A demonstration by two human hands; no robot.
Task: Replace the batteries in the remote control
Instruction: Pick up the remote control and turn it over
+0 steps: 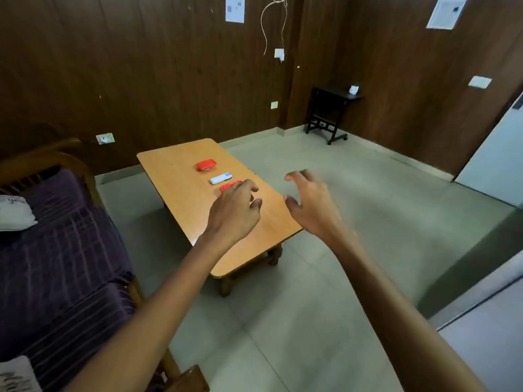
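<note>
White remote [221,178] lies untouched on the worktop [175,176] between two red containers [206,164]. My left hand [236,212] and right hand [310,203] hover spread, holding nothing; every step remains.

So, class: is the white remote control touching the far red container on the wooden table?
Apart. The head view shows a strip of bare table between the white remote control and the far red container.

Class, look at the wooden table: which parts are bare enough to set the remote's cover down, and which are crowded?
Bare: the table left of the remote, and its near end. Crowded: the line of far red container, remote and near red container.
</note>
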